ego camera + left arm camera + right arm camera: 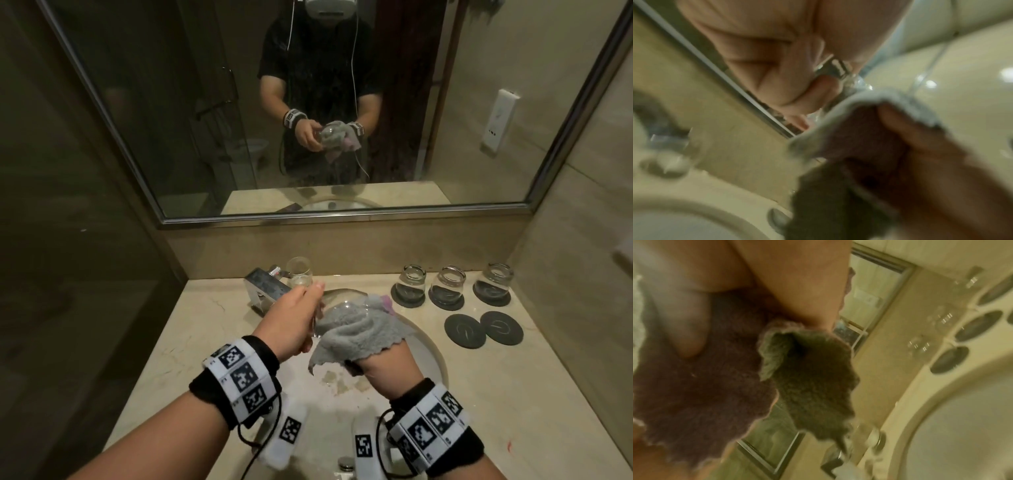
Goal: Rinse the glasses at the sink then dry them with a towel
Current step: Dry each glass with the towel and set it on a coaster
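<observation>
Over the sink (433, 356) my left hand (294, 320) grips a clear glass (346, 306), fingers curled round its side. A grey towel (363, 334) drapes over the glass and over my right hand (380, 368), which holds the towel against it; most of that hand's fingers are hidden under the cloth. In the left wrist view the glass (851, 84) shows between my curled fingers (818, 92) and the towel (869, 104). The right wrist view is filled by the dark towel (715, 378). Three glasses (448, 281) stand upside down on dark coasters at the right.
Another glass (299, 272) stands upright behind the chrome faucet (265, 286). Two bare dark coasters (483, 330) lie right of the basin. A large mirror (308, 102) rises behind the counter, walls close in on both sides, and a wall socket (500, 120) sits at upper right.
</observation>
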A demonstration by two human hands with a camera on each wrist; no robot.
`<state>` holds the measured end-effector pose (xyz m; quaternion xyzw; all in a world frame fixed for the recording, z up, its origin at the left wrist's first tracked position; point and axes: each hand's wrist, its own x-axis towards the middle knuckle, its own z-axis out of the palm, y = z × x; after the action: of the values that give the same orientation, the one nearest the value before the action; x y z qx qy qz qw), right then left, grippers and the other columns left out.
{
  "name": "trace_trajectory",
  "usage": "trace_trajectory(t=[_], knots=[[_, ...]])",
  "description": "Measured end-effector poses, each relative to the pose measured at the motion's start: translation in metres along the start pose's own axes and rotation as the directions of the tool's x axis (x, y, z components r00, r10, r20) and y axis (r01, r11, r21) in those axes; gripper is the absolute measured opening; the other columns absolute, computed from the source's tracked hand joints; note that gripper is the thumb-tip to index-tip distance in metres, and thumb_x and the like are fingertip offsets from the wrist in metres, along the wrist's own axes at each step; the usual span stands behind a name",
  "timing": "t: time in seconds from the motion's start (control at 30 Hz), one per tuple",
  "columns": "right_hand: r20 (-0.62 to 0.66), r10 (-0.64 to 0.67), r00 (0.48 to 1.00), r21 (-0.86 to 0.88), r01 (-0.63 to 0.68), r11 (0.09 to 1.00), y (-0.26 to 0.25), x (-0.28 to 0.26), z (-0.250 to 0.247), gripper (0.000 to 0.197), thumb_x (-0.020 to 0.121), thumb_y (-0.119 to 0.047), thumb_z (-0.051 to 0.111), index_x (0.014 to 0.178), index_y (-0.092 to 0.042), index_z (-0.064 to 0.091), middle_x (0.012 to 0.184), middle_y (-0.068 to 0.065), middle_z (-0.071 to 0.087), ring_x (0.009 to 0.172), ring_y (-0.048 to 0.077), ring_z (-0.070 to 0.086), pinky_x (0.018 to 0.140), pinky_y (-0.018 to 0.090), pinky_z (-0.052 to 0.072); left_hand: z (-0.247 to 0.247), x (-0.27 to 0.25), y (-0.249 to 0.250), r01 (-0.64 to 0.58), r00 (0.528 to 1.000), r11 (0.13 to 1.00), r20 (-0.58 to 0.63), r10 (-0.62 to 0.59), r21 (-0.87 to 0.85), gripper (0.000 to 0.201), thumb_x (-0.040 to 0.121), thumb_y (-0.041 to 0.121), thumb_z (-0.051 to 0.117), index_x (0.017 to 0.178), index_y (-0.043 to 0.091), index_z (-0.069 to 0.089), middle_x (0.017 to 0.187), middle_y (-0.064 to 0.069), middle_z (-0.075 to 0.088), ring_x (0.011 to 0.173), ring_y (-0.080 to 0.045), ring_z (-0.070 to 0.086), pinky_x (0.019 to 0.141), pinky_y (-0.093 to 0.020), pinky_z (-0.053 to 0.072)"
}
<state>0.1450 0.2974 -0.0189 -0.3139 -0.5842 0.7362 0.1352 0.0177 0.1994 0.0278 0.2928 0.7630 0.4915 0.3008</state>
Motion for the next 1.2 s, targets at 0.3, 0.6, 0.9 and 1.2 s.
trace_trajectory(t=[0.3,0.6,0.9,1.2], knots=[[0.013,-0.135,0.991,-0.150,0.135,0.979,-0.001,-0.004,-0.005,0.034,0.080,0.002,0.069,0.080,-0.030,0.059,0.084,-0.005,0.062,0.065,-0.009,0.064,0.069,0.016,0.052,-0.003,-0.005,0.001,-0.001,0.999,0.999,0.032,0.002,-0.038,0.045,0.092,0.067,0.031,0.096,0.029,0.055,0.077,0.002,0.061,0.052,-0.013,0.051,0.043,-0.025,0.037],[-0.021,-0.034,0.999,0.120,0.037,0.992,0.000,-0.006,-0.002,0.015,0.077,0.006,0.064,0.075,-0.009,0.063,0.062,-0.002,0.066,0.060,0.013,0.062,0.064,0.030,0.050,-0.001,-0.006,0.001,-0.182,0.983,0.972,0.000,0.184,0.150,0.047,0.091,0.063,0.031,0.108,0.025,0.054,0.074,0.009,0.059,0.049,0.002,0.048,0.050,-0.020,0.036],[0.097,-0.096,0.991,0.374,0.053,0.926,0.004,0.000,0.000,0.028,0.056,0.000,0.073,0.082,0.010,0.069,0.083,0.023,0.067,0.069,0.031,0.060,0.059,0.032,0.049,0.001,-0.004,-0.007,-0.299,0.946,0.887,-0.014,0.325,0.352,0.027,0.096,0.051,0.047,0.098,0.025,0.055,0.083,0.012,0.062,0.074,-0.007,0.057,0.068,-0.027,0.045],[0.155,-0.132,0.979,0.404,0.059,0.913,0.011,0.013,0.001,0.040,0.062,-0.008,0.080,0.094,0.011,0.066,0.104,0.035,0.063,0.072,0.032,0.057,0.063,0.036,0.050,0.005,-0.007,-0.006,-0.258,0.955,0.899,-0.045,0.292,0.353,0.043,0.096,0.057,0.037,0.097,0.017,0.054,0.083,0.004,0.062,0.077,-0.015,0.057,0.069,-0.026,0.043]])
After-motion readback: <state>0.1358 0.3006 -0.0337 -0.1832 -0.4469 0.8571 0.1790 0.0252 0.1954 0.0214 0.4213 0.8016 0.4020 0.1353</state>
